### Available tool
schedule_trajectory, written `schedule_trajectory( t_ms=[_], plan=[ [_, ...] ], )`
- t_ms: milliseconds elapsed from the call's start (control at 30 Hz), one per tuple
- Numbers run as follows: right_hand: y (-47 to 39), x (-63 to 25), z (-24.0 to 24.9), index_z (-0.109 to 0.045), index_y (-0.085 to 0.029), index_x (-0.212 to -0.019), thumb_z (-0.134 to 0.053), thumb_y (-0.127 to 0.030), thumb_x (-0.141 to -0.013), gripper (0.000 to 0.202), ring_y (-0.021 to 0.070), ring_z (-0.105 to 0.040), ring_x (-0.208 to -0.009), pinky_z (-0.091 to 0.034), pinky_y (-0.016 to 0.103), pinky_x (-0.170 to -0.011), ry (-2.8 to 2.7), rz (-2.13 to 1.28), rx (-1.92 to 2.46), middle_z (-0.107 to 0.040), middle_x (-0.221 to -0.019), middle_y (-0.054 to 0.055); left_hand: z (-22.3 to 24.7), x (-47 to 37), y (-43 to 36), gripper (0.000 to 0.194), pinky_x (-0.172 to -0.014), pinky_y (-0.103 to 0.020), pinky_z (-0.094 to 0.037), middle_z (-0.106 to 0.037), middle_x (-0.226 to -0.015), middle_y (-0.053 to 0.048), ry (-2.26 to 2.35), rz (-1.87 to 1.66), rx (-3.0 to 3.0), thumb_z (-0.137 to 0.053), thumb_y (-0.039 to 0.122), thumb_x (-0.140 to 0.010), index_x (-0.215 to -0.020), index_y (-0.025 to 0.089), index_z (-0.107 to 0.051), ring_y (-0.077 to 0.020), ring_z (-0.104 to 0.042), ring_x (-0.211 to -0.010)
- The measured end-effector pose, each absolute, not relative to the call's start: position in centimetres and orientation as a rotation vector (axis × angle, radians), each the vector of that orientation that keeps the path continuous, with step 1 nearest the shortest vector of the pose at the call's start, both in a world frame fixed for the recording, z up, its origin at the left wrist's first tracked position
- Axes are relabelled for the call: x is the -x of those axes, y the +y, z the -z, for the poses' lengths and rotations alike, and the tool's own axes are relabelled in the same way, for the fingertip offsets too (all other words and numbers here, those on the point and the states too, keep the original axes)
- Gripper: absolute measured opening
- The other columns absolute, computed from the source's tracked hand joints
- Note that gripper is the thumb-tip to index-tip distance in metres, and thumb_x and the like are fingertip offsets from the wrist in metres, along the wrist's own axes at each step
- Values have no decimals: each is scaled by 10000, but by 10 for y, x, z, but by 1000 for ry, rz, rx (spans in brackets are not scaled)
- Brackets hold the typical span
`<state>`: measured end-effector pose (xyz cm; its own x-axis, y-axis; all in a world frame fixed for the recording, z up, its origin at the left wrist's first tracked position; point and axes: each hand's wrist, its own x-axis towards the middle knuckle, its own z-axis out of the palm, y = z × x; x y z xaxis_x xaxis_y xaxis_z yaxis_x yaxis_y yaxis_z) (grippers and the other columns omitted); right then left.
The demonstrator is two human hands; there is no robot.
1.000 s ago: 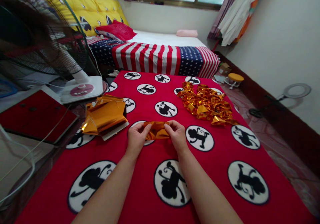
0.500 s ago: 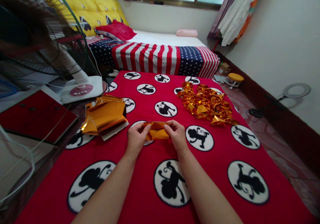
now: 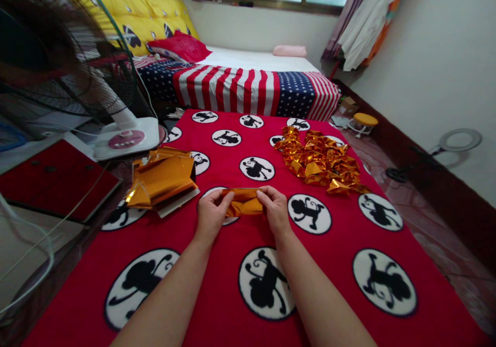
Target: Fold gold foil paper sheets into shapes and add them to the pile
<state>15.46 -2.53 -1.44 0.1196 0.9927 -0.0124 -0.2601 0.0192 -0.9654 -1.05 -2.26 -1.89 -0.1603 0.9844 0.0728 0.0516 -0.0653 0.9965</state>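
Note:
Between my two hands a folded piece of gold foil paper [image 3: 245,202] is stretched out, low over the red cloth [image 3: 217,295]. My left hand [image 3: 213,211] pinches its left end between thumb and fingers. At the right end, my right hand [image 3: 274,207] grips it the same way. A stack of flat gold foil sheets [image 3: 165,176] lies to the left of my left hand. Beyond my right hand, to the right, is a pile of folded shiny gold pieces [image 3: 318,158].
A fan [image 3: 124,135] stands at the left beside a dark red panel [image 3: 54,179]. Behind the cloth-covered surface is a bed [image 3: 248,91] with a striped cover. A yellow stool [image 3: 365,120] and a ring-shaped stand [image 3: 460,140] are on the right.
My right thumb and fingers have shifted slightly on the foil's right end. The rest looks almost the same.

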Motion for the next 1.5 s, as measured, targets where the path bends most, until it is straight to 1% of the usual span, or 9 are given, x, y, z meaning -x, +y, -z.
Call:
schedule_trajectory(
  t_ms=[133, 300, 467, 700, 967, 1100, 1267, 1400, 1500],
  plan=[
    [-26, -155, 13, -617, -195, -710, -686, -404, -755, 225, 93, -398, -484, -333, 226, -477, -938, -1207, 1101, -482, -560, -55, 21, 11, -22, 225, -609, -229, -527, -710, -706, -22, 1324, -1360, -1197, -686, 354, -764, -811, 137, -725, -158, -648, -646],
    [-26, -155, 13, -612, -190, -718, -675, -417, -775, 242, 96, -421, -511, -338, 223, -488, -959, -1187, 1096, -501, -593, -46, 25, 12, -20, 228, -626, -236, -534, -715, -729, -21, 1313, -1359, -1195, -682, 358, -775, -836, 142, -728, -162, -655, -665],
    [-27, -155, 13, -605, -195, -714, -660, -432, -792, 256, 93, -407, -503, -350, 224, -502, -998, -1165, 1110, -500, -596, -49, 23, 11, -21, 220, -630, -239, -541, -721, -736, -19, 1321, -1356, -1193, -680, 354, -777, -831, 147, -730, -162, -662, -672],
    [-26, -156, 14, -603, -197, -728, -646, -470, -789, 284, 107, -434, -518, -362, 225, -499, -1024, -1142, 1147, -521, -608, -36, 22, 11, -21, 220, -638, -241, -547, -726, -745, -17, 1327, -1346, -1192, -681, 352, -773, -840, 148, -728, -160, -667, -673],
    [-28, -155, 13, -580, -206, -705, -611, -456, -813, 274, 108, -400, -519, -346, 225, -512, -1041, -1075, 1192, -445, -571, -53, 18, 9, -23, 242, -607, -236, -519, -717, -730, -37, 1431, -1351, -1332, -662, 377, -792, -844, 148, -722, -165, -665, -656],
    [-29, -153, 15, -584, -202, -719, -577, -448, -836, 273, 118, -438, -569, -363, 225, -548, -1095, -985, 1224, -479, -617, -40, 16, 9, -24, 233, -635, -239, -514, -728, -758, -42, 1562, -1351, -1542, -636, 378, -823, -864, 167, -726, -167, -673, -674],
    [-29, -152, 17, -595, -198, -711, -565, -397, -851, 244, 122, -457, -581, -352, 226, -553, -1206, -848, 1277, -495, -614, -35, 19, 13, -21, 219, -675, -247, -520, -741, -786, -44, 1568, -1360, -1614, -628, 374, -835, -866, 180, -726, -169, -682, -690],
    [-27, -152, 19, -611, -201, -723, -577, -403, -846, 239, 132, -499, -578, -383, 233, -555, -1184, -883, 1262, -525, -612, -32, 20, 15, -20, 216, -683, -255, -519, -745, -789, -46, 1559, -1353, -1627, -623, 369, -841, -874, 182, -728, -175, -685, -699],
    [-25, -153, 21, -658, -199, -747, -579, -410, -842, 244, 152, -540, -587, -404, 244, -561, -1214, -873, 1305, -582, -616, -17, 18, 15, -22, 208, -680, -256, -505, -749, -797, -46, 1577, -1336, -1662, -612, 351, -851, -877, 185, -735, -174, -684, -700]
  ],
)
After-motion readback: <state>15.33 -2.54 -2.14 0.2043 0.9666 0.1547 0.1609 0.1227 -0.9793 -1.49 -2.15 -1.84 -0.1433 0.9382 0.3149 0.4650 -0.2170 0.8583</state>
